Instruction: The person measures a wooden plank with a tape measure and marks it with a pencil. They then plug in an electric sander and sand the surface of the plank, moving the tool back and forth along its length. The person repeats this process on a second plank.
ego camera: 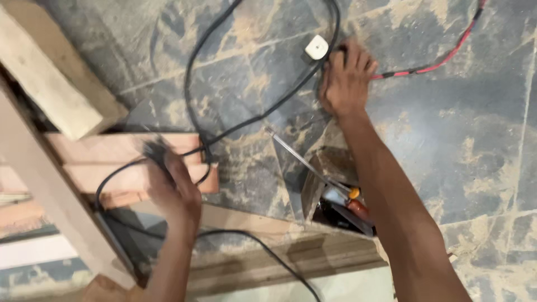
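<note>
My right hand reaches far out over the dusty stone floor and grips a black cable where it meets a red-and-black twisted wire. A white plug lies just left of those fingers. My left hand is blurred and closed around a dark object with the black cable running from it, above reddish wooden boards.
A pale timber block lies at the upper left and a slanted wooden beam crosses the left side. A long screwdriver and an open box of tools sit near my right forearm. Sawdust covers the floor.
</note>
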